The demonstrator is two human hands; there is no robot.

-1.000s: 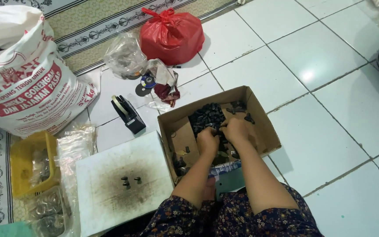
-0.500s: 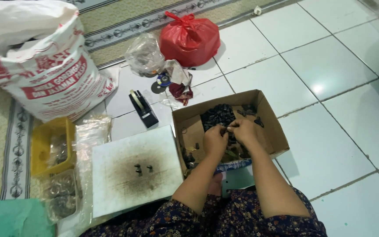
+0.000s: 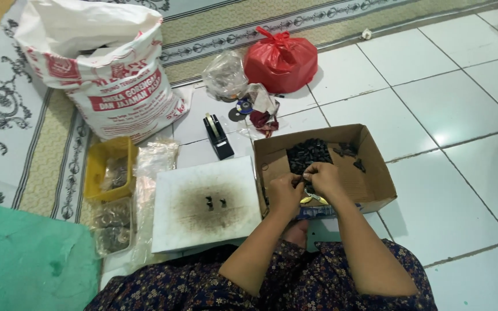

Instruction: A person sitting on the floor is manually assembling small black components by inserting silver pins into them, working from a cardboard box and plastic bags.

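The person sits on the tiled floor (image 3: 433, 98) and works with both hands over an open cardboard box (image 3: 376, 173). The left hand (image 3: 283, 193) and the right hand (image 3: 324, 177) meet at the near edge of the box, and the fingers of both are closed around a small dark piece (image 3: 305, 181); it is too small to tell its exact shape. Just below the hands lies a small tool with yellow handles (image 3: 313, 199), not gripped. It seems one piece is being handled or fitted at this step, so the next move calls for fine finger work.

Inside the box, at its far side, a heap of small black pieces (image 3: 309, 154) looks hard and shiny. Left of the box a flat white board (image 3: 206, 204), stained dark in the middle, carries two tiny black pieces (image 3: 215, 202). A black tape dispenser (image 3: 218, 136) stands beyond the board.
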